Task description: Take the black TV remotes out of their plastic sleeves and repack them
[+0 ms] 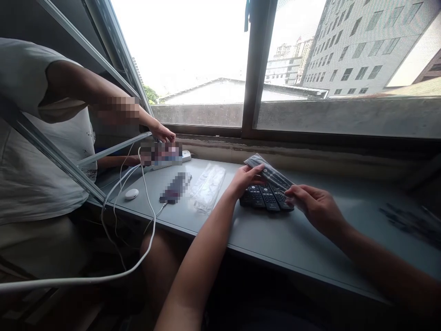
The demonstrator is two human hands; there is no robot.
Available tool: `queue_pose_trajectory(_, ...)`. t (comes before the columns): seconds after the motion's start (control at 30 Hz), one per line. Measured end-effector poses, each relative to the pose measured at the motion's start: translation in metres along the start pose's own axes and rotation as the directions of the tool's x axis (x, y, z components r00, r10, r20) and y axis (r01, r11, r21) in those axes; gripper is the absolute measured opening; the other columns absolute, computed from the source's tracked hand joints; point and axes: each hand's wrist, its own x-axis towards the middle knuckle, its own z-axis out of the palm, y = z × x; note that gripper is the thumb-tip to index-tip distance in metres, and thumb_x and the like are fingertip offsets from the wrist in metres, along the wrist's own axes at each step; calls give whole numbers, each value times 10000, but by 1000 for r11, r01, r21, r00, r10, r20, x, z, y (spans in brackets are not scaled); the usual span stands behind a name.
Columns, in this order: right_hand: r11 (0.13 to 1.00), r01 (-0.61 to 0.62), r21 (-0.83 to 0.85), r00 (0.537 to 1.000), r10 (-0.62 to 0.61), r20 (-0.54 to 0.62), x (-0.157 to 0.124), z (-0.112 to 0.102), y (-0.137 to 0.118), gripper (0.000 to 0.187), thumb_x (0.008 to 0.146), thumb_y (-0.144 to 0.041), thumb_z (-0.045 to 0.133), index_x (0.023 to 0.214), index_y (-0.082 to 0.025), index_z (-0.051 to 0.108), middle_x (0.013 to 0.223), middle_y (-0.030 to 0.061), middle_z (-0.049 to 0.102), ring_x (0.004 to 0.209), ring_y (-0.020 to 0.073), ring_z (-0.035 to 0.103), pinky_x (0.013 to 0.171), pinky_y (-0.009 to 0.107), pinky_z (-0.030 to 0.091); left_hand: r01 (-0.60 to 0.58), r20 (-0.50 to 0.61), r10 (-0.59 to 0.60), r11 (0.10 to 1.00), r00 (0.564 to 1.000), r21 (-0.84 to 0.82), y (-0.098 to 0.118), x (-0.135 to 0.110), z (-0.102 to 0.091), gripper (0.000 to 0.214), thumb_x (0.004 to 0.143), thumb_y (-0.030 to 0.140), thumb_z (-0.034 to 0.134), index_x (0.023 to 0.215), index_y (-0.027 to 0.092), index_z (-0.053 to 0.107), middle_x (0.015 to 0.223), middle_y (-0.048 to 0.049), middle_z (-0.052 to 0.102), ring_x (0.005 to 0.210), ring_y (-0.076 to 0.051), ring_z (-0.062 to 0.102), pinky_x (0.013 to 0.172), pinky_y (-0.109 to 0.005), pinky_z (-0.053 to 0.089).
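Plastic-wrapped remote (273,176) slants between both hands above a grey table (310,250), which stands below a window (193,59) with buildings outside. Black remotes (264,198) lie side by side just under it; clear plastic bags (208,187) and a partly blurred phone (174,188) lie to the left, where a co-worker's hand (163,132) reaches near the sill. The left hand (245,179) grips the upper end, thumb on top, its forearm crossing the table's front edge; the right hand (319,206) pinches the lower end. Rightward, tabletop stretches to a dark, indistinct cluster (409,223).
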Motion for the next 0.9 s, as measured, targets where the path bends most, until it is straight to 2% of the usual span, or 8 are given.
queue_pose_trajectory(0.1,1000,-5,23,1000,6,-14,2,1,1,417,868,-683,916,945,-273,914,896,70,801,834,255,764,786,356,637,-12,1,12,1000,1000,-2,-1,0,0,321,936,363,895,1089,109,772,916,-102,812,714,-161,764,793,-315,674)
queue_pose_trajectory(0.23,999,19,45,999,-22,50,4,4,0,405,909,-637,900,1106,-284,912,966,60,802,823,220,722,773,342,617,-52,-62,50,998,997,-28,1,2,-1,268,955,349,860,1061,122,765,901,-78,801,693,-151,752,726,-280,644)
queue_pose_trajectory(0.33,1000,12,24,996,-14,83,2,5,-3,443,911,-651,890,1153,-281,907,1017,74,813,833,229,722,746,353,609,-71,-110,67,997,992,-32,2,2,-1,248,964,357,845,1052,142,757,896,-53,790,678,-140,735,697,-268,621)
queue_pose_trajectory(0.6,994,32,-106,995,-22,96,1,2,1,471,959,-669,839,1174,-257,916,1048,87,862,903,259,775,814,361,601,-18,-53,21,998,998,56,5,-6,2,280,925,369,900,1007,134,771,902,-62,789,689,-129,704,806,-310,630)
queue_pose_trajectory(0.9,986,60,-153,989,-39,140,-3,4,-2,440,946,-691,841,1160,-317,932,1161,73,877,1069,300,781,913,370,595,-30,-18,32,997,999,68,4,-8,2,336,936,417,887,1063,124,782,1006,-102,818,798,-173,759,807,-313,643)
